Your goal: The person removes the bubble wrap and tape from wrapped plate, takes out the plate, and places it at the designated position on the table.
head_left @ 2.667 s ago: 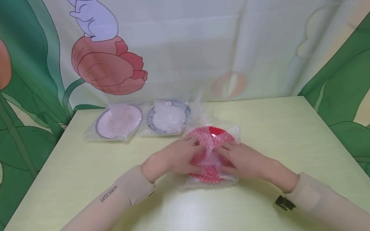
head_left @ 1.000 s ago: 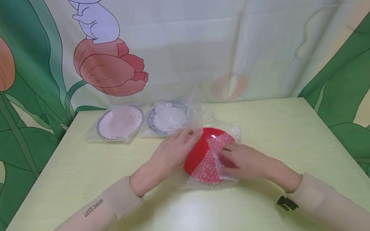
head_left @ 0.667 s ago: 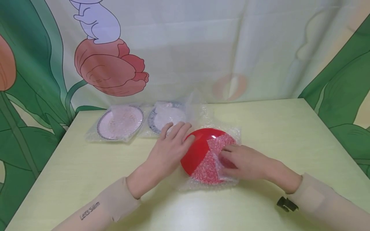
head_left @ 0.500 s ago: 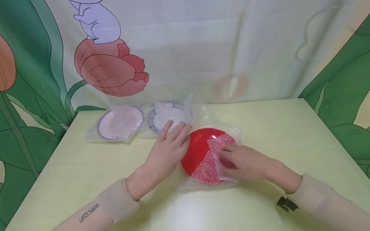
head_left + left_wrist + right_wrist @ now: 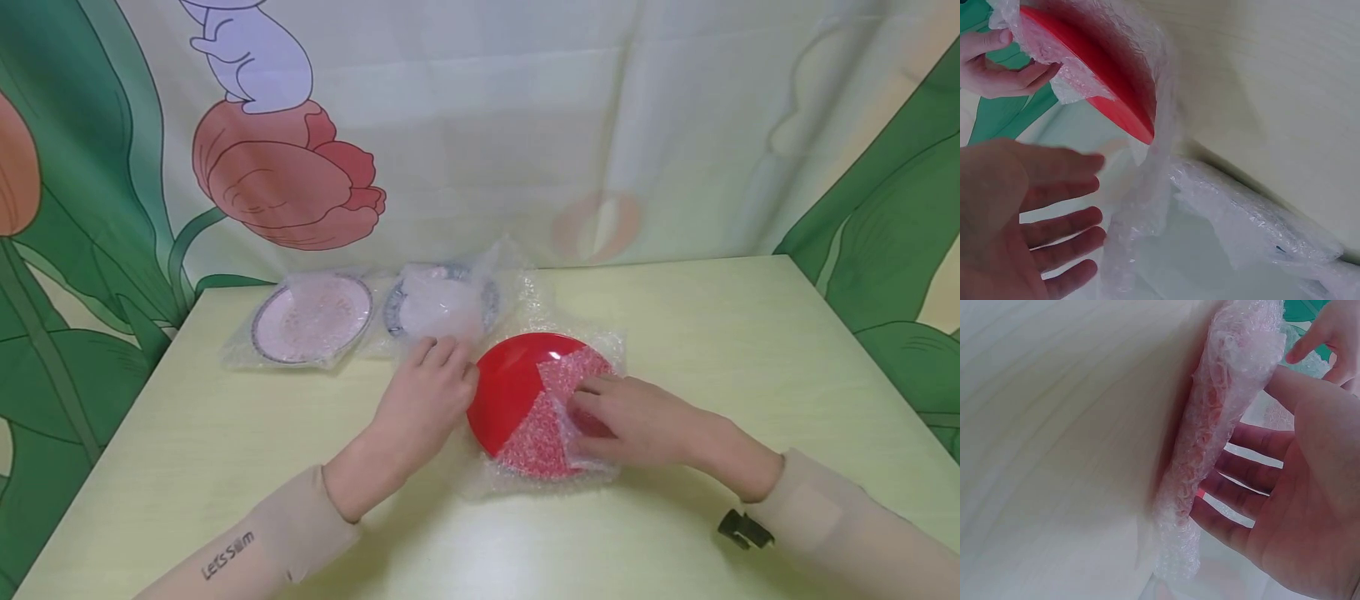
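A glossy red plate [image 5: 510,383] lies on the table, its left part bare and its right part under bubble wrap [image 5: 536,437]. My left hand [image 5: 423,400] is at the plate's left edge, by the loosened wrap. In the left wrist view the same left hand [image 5: 997,200] has its fingers stretched out, apart from the plate. My right hand [image 5: 645,421] rests its fingertips on the wrap over the plate's right side. The right wrist view shows that right hand [image 5: 1316,469] with nearly straight fingers touching the wrapped face.
Two more plates lie in bubble wrap at the back left: a pale one with a dark rim [image 5: 311,321] and a blue-rimmed one [image 5: 442,300]. A printed curtain [image 5: 465,142] hangs behind the pale table [image 5: 750,333].
The bubble wrap has come off the red plate's left side. My left hand has moved left from the plate, and its fingers have drawn back. The right hand has stayed nearly still.
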